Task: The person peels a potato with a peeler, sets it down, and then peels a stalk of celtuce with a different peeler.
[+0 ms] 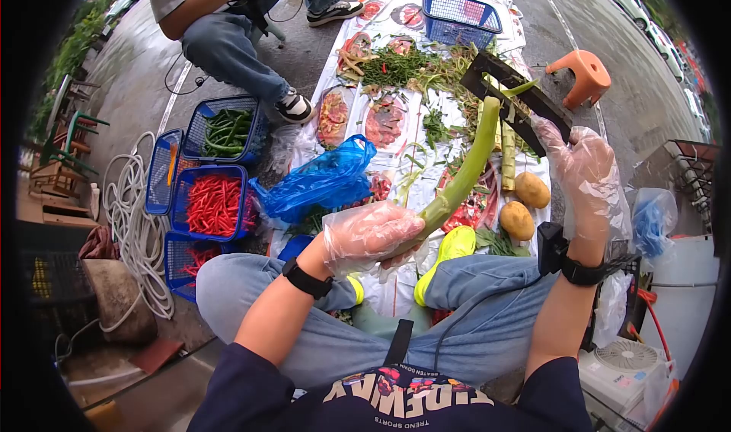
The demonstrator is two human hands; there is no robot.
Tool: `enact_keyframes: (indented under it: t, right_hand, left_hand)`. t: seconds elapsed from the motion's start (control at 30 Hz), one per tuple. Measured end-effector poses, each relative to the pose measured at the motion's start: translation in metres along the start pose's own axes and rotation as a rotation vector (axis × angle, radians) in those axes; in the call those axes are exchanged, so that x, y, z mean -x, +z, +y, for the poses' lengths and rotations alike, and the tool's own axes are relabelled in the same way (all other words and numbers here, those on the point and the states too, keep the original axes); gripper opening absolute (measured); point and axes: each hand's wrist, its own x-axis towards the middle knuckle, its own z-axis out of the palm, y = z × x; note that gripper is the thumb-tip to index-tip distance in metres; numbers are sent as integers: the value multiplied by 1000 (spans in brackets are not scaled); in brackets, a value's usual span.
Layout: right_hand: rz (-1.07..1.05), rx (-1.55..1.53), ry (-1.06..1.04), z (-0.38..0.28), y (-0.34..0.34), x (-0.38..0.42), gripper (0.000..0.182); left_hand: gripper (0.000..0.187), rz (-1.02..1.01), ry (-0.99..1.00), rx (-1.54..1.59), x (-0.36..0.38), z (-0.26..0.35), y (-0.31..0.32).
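My left hand point(373, 232), in a clear plastic glove, is wrapped round the lower end of a long green stalk point(464, 174) that slants up to the right. My right hand point(572, 154), gloved too, grips the end of a dark flat tool with a slot point(519, 89). The stalk's upper tip lies close to the tool, and a thin green strip point(522, 88) sticks out at its slot. Two potatoes point(531, 190) rest on the sheet beneath my right hand. A blue plastic bag point(320, 180) lies left of the stalk.
Blue baskets of green chillies point(227, 132) and red chillies point(215, 206) stand at the left. Cuttings cover the printed sheet point(403, 154); a blue basket point(462, 18) is at its far end. An orange stool point(582, 78) stands right. Another person point(228, 43) sits at the upper left.
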Motion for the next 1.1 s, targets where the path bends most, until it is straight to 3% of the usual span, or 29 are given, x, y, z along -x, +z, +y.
enact_keyframes:
  t: [0.03, 0.1, 0.17, 0.23, 0.27, 0.3, 0.37, 0.4, 0.5, 0.53, 0.63, 0.7, 0.77, 0.83, 0.9, 0.97, 1.03, 1.1]
  right_hand:
    - [-2, -5, 2, 4, 6, 0, 54]
    - [-140, -378, 29, 11, 19, -2, 56]
    - [-62, -375, 8, 0, 17, 5, 58]
    - [89, 32, -99, -3, 15, 8, 58]
    - [-50, -50, -54, -4, 9, 4, 56]
    - [-50, -49, -53, -2, 15, 2, 56]
    - [-114, -397, 8, 6, 26, -2, 56]
    - [-157, -262, 137, -5, 17, -2, 53]
    - [28, -72, -10, 3, 22, 8, 55]
    - [0, -191, 35, 4, 24, 5, 54]
    - [6, -101, 69, -3, 19, 8, 57]
    - [-30, -31, 26, 11, 26, 5, 59]
    - [-337, -108, 9, 23, 33, -9, 58]
    - [-229, -120, -112, 20, 37, -2, 57]
    - [-25, 51, 0, 11, 33, 8, 54]
    - [-8, 45, -27, 11, 28, 6, 55]
    - [-110, -250, 108, 0, 21, 2, 55]
    - [-41, -249, 68, -6, 20, 4, 54]
  left_hand:
    - [48, 9, -19, 50, 2, 0, 0]
    - [47, 13, -27, 112, 6, 1, -1]
    - [46, 18, -28, 176, 8, 4, -4]
    - [45, 111, 45, 177, 8, 6, -4]
    - [44, 117, 46, 204, 8, 8, -6]
    - [44, 116, 45, 204, 9, 9, -7]
    - [42, 170, 64, 215, 9, 12, -8]
    - [41, 190, 67, 248, 9, 11, -6]
    - [41, 190, 93, 260, 6, 7, -7]
    - [41, 191, 91, 262, 5, 6, -8]
    - [44, 209, 122, 288, 2, 3, -7]
    - [47, 304, 150, 242, 0, 1, -3]
    - [48, 317, 167, 178, -1, -3, -7]
    - [50, 333, 183, 118, -2, -4, -9]
    - [51, 340, 173, 60, -2, -2, -8]
    - [51, 338, 192, 43, -3, -2, -8]
    - [52, 355, 214, 35, -2, -1, -7]
    - [51, 311, 237, 88, -3, 2, -5]
